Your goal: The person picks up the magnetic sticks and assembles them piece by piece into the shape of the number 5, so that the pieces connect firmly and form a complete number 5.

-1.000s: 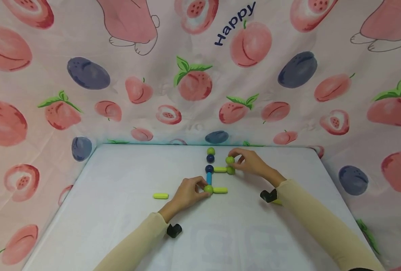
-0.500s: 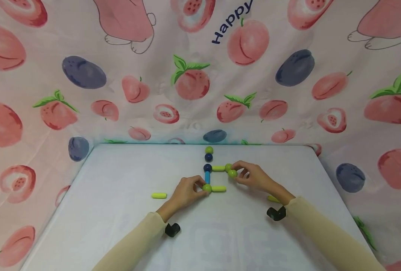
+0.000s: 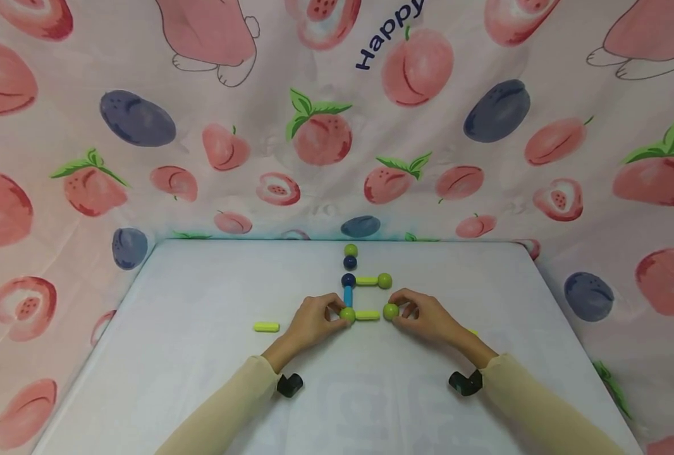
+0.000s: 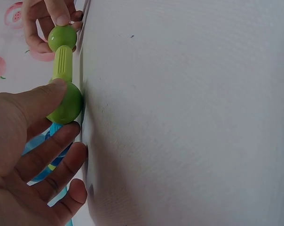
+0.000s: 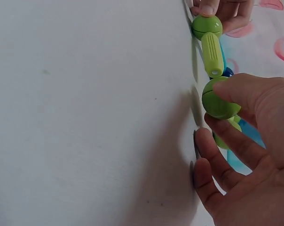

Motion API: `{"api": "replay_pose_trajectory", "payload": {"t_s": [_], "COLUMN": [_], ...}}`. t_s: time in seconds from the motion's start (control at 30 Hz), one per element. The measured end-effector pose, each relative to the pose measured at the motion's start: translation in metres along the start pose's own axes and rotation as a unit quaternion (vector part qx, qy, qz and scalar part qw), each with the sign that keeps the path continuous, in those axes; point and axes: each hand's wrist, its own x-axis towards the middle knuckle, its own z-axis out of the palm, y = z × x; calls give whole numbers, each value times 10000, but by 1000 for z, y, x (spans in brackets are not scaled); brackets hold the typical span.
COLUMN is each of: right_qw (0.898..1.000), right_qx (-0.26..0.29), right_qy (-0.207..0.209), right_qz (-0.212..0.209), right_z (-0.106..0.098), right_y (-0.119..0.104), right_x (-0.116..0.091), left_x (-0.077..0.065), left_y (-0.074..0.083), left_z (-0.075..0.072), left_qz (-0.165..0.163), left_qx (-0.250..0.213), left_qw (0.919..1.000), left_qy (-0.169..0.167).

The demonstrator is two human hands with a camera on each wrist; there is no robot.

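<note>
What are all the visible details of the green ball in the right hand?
The green ball looks like smooth, slightly shiny plastic, with a thin seam line. The right hand pinches it, covering part of it. It is just off the free end of a yellow-green stick, not touching it. Whether it touches the table is unclear.

"Happy" (image 3: 390, 36) on the cloth (image 3: 337, 76)

We can read one word, "Happy", in dark blue on the cloth behind the table (image 3: 172, 354). It slants up to the right by a printed peach (image 3: 418, 69), ending at the head view's top edge. The faint marks (image 3: 345, 404) on the table we cannot make out.
</note>
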Motion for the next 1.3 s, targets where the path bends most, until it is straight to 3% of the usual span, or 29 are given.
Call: {"api": "replay_pose_trajectory", "payload": {"t_s": [1.3], "right_qw": [9998], "right_qx": [-45], "right_qy": [118], "right_qz": [136], "right_z": [13], "right_y": [-1], "right_x": [-3], "left_x": [2], "left_y": [-2], "left_z": [3], "left_qz": [36], "left_qx": [34], "left_qw": [10000], "left_qy": [-20]}}
